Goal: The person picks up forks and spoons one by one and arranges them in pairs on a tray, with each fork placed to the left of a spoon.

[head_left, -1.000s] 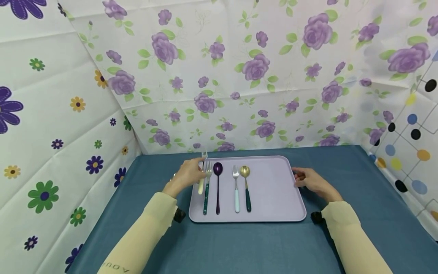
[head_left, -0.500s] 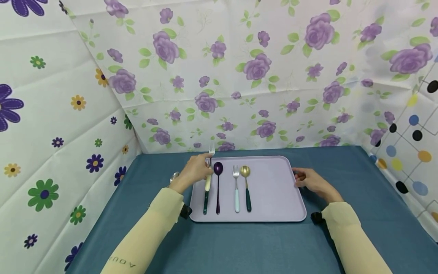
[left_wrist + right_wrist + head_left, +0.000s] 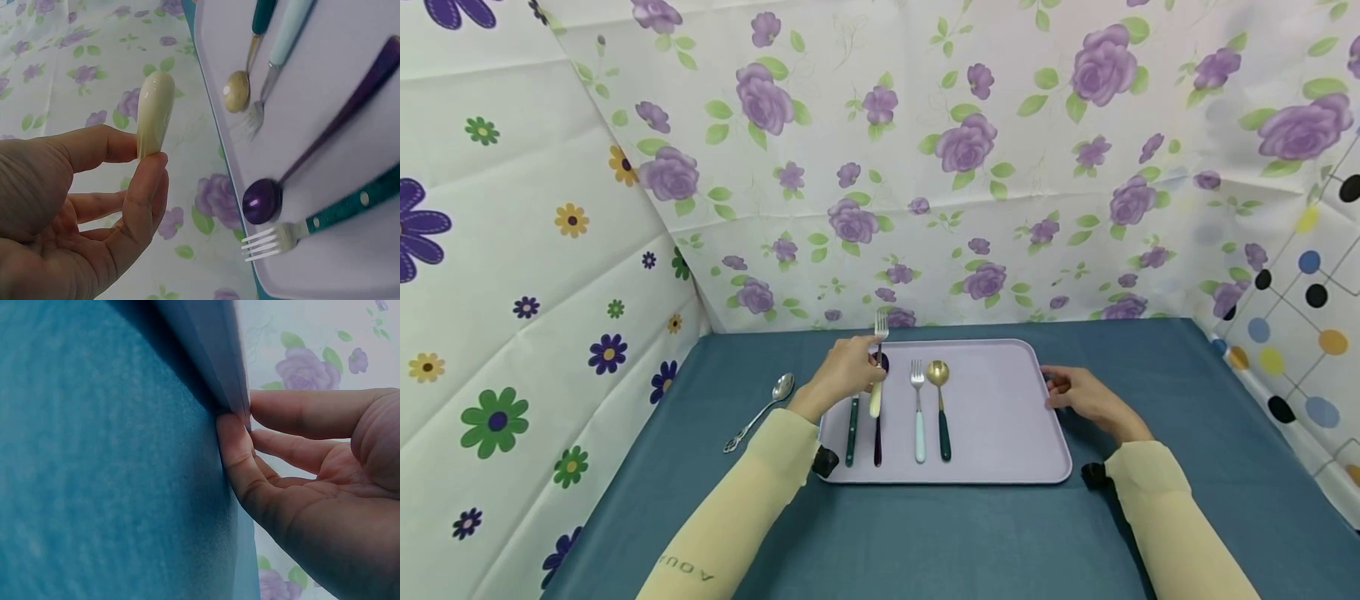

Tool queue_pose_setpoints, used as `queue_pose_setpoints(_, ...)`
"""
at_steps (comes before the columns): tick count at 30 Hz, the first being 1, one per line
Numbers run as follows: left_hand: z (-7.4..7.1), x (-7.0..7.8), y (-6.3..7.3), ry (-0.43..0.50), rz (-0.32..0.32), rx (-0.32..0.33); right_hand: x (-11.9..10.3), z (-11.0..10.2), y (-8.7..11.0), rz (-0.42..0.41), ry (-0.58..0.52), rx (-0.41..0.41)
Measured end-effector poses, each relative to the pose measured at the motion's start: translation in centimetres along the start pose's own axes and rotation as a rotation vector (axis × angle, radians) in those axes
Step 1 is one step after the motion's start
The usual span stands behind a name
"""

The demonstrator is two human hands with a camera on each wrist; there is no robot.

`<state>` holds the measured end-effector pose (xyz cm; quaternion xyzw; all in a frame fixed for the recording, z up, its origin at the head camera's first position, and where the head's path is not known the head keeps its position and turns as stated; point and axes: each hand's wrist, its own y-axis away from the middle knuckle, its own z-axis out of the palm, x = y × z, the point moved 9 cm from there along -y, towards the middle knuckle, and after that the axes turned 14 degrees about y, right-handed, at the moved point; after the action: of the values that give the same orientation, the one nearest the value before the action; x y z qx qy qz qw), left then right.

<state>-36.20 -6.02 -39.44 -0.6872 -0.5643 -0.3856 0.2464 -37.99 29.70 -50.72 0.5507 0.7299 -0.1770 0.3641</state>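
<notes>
My left hand (image 3: pixel 846 371) pinches a fork (image 3: pixel 876 400) with a cream handle between thumb and finger, tines pointing away, above the tray's far left part. In the left wrist view its cream handle end (image 3: pixel 156 106) faces the camera. On the lilac tray (image 3: pixel 1000 417) lie a green-handled fork (image 3: pixel 350 206), a dark purple spoon (image 3: pixel 262 201), a pale-blue-handled fork (image 3: pixel 919 425) and a gold spoon (image 3: pixel 937 373) with a dark green handle. The left hand partly hides the first two in the head view. My right hand (image 3: pixel 1090 400) grips the tray's right rim.
An ornate silver spoon (image 3: pixel 782 387) lies on the blue tablecloth (image 3: pixel 970 542), left of the tray and close to my left forearm. Flower-patterned cloth walls (image 3: pixel 917 167) rise behind the table and at its left; a dotted cloth (image 3: pixel 1292 333) hangs at the right.
The left hand has moved right with the cream-handled fork, from beside the green-handled fork to over the purple spoon. The silver spoon has come into full view. The right hand stays put.
</notes>
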Motion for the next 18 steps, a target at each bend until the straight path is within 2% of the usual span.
queue_pose_setpoints(5, 0.8, 0.7, -0.2, -0.022, 0.025, -0.01, -0.1, 0.0, 0.0, -0.006, 0.009, 0.004)
queue_pose_setpoints(9, 1.6, 1.1, -0.4, 0.019, 0.05, -0.027, -0.2, 0.0, 0.0, -0.014, 0.01, 0.007)
queue_pose_setpoints(12, 2.3, 1.2, -0.4, 0.077, 0.046, -0.045, -0.2, 0.1, 0.0, -0.015, 0.01, 0.004)
queue_pose_setpoints(18, 3.2, 1.8, -0.7, 0.073, 0.037, -0.046, -0.1, 0.0, 0.1, -0.01, 0.005, 0.001)
